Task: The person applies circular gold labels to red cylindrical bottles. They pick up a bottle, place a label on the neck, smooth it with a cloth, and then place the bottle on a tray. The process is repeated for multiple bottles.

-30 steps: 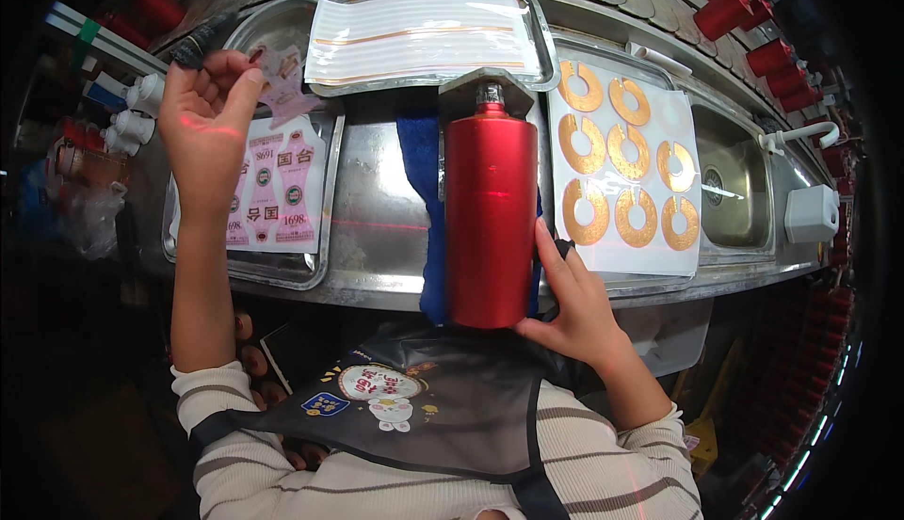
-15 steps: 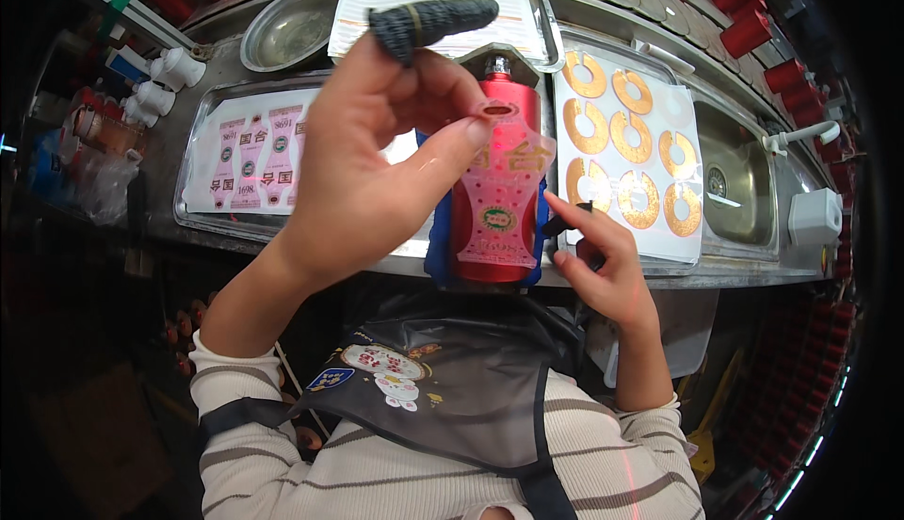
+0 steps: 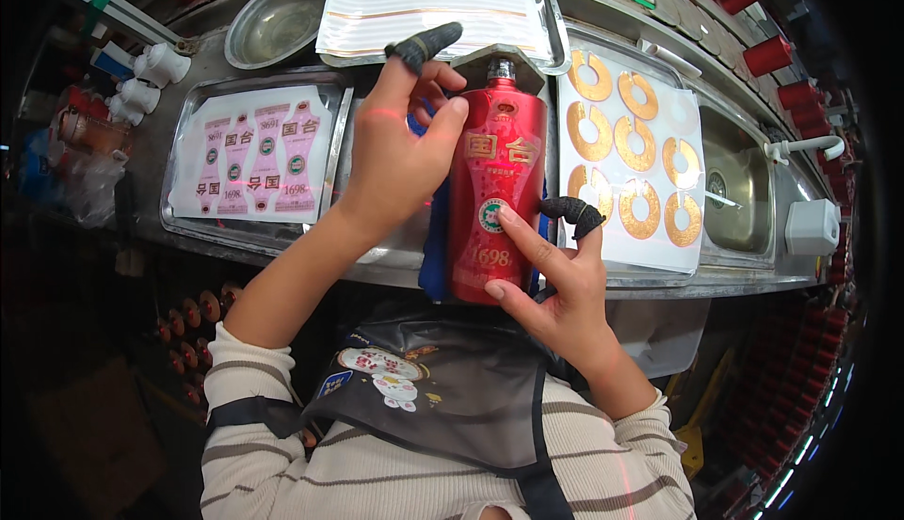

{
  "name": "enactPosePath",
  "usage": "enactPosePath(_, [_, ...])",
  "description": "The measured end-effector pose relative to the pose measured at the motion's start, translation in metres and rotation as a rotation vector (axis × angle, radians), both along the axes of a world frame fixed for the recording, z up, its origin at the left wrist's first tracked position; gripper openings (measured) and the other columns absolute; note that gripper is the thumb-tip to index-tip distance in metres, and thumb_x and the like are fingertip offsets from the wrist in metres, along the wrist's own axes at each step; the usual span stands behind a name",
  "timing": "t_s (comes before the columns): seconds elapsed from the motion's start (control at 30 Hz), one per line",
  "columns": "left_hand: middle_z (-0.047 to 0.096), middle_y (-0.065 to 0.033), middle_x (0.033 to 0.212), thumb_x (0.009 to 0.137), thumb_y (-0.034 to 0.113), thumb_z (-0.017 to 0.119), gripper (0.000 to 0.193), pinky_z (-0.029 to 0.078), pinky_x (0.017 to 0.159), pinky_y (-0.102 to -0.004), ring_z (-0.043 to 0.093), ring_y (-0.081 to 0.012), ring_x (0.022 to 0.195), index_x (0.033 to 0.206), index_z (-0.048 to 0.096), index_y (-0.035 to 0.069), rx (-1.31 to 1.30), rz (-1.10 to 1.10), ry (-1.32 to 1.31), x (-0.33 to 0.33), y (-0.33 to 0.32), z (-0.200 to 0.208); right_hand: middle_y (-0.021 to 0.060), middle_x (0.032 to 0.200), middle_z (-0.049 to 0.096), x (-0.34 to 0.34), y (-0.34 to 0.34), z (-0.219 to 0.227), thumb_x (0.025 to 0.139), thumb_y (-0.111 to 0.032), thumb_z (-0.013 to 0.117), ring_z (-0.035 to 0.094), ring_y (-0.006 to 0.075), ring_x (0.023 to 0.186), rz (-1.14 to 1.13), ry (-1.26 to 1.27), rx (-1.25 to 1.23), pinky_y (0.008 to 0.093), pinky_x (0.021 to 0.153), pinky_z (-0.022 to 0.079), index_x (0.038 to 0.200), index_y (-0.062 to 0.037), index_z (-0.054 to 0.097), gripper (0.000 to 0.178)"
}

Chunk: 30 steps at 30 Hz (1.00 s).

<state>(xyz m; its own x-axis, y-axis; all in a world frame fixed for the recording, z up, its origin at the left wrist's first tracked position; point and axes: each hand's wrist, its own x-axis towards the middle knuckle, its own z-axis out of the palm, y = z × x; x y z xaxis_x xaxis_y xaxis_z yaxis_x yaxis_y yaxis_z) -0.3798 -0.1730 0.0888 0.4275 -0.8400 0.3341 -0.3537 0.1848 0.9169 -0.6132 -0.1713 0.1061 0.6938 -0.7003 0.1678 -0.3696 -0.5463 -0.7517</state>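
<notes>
A red bottle (image 3: 471, 271) lies in front of me on a blue cloth, its neck pointing away. Along its upper face rests a pink, waisted decal (image 3: 504, 176) with gold characters and a green round emblem. My left hand (image 3: 400, 144) is at the bottle's upper left, thumb by the shoulder, the finger with the black finger cot (image 3: 426, 47) stretched out; I see nothing in it. My right hand (image 3: 560, 294) is spread at the lower right, one fingertip on the decal near the emblem, the thumb against the bottle's lower part. Another black cot (image 3: 573, 215) covers a right finger.
Left stands a metal tray (image 3: 179, 205) with a sheet of pink decals (image 3: 254, 158). Right lies a white sheet (image 3: 574, 261) of gold ring decals (image 3: 636, 144). Behind are a metal bowl (image 3: 273, 31) and striped sheets (image 3: 428, 12). A sink (image 3: 734, 195) is at far right.
The decal, held up over the bottle by my left hand, now lies flat on it. My left hand has let go and shifted left; my right hand has moved onto the decal.
</notes>
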Motion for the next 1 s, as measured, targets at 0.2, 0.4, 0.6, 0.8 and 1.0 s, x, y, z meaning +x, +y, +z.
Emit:
enactPosePath(0.2, [0.041, -0.0214, 0.158, 0.092, 0.022, 0.071, 0.089, 0.026, 0.118, -0.0495, 0.034, -0.0388, 0.148, 0.162, 0.016, 0.014, -0.080, -0.317, -0.223, -0.021, 0.064, -0.020, 0.0219, 0.135, 0.052, -0.004, -0.015, 0.003, 0.075, -0.028, 0.085, 0.050, 0.0353, 0.123, 0.024, -0.012, 0.005, 0.0417, 0.106, 0.041, 0.142, -0.0080, 0.060, 0.074])
enactPosePath(0.4, [0.037, -0.0179, 0.161, 0.093, 0.038, 0.068, 0.090, 0.010, 0.117, -0.0658, 0.019, -0.0458, 0.152, 0.163, 0.015, 0.021, -0.038, -0.358, -0.248, -0.033, 0.076, -0.037, 0.0262, 0.140, 0.045, 0.003, -0.021, 0.006, 0.076, -0.029, 0.086, 0.066, 0.0328, 0.096, 0.039, 0.106, 0.022, 0.0372, 0.082, 0.058, 0.144, -0.0231, 0.059, 0.074])
enactPosePath(0.6, [0.037, -0.0163, 0.161, 0.090, 0.041, 0.070, 0.089, 0.008, 0.117, -0.0674, 0.018, -0.0465, 0.153, 0.160, 0.021, 0.017, -0.015, -0.359, -0.284, -0.034, 0.078, -0.034, 0.0256, 0.140, 0.044, 0.001, -0.024, 0.006, 0.075, -0.027, 0.086, 0.064, 0.0343, 0.105, 0.078, 0.105, 0.018, 0.0391, 0.085, 0.058, 0.145, -0.0230, 0.058, 0.075])
enactPosePath(0.8, [0.036, -0.0160, 0.162, 0.090, 0.042, 0.069, 0.088, 0.006, 0.117, -0.0673, 0.018, -0.0432, 0.154, 0.160, 0.023, 0.017, -0.014, -0.347, -0.292, -0.031, 0.079, -0.030, 0.0240, 0.136, 0.048, 0.001, -0.029, 0.006, 0.076, -0.030, 0.084, 0.057, 0.0379, 0.118, 0.079, 0.068, 0.012, 0.0423, 0.093, 0.053, 0.147, -0.0195, 0.056, 0.077])
enactPosePath(1.0, [0.034, -0.0150, 0.163, 0.091, 0.043, 0.067, 0.087, 0.005, 0.117, -0.0676, 0.015, -0.0391, 0.155, 0.161, 0.021, 0.018, 0.002, -0.358, -0.370, -0.024, 0.064, -0.032, 0.0243, 0.134, 0.051, 0.017, -0.041, 0.020, 0.078, -0.032, 0.082, 0.058, 0.0380, 0.115, 0.051, 0.191, -0.043, 0.0438, 0.087, 0.054, 0.147, -0.0216, 0.055, 0.076])
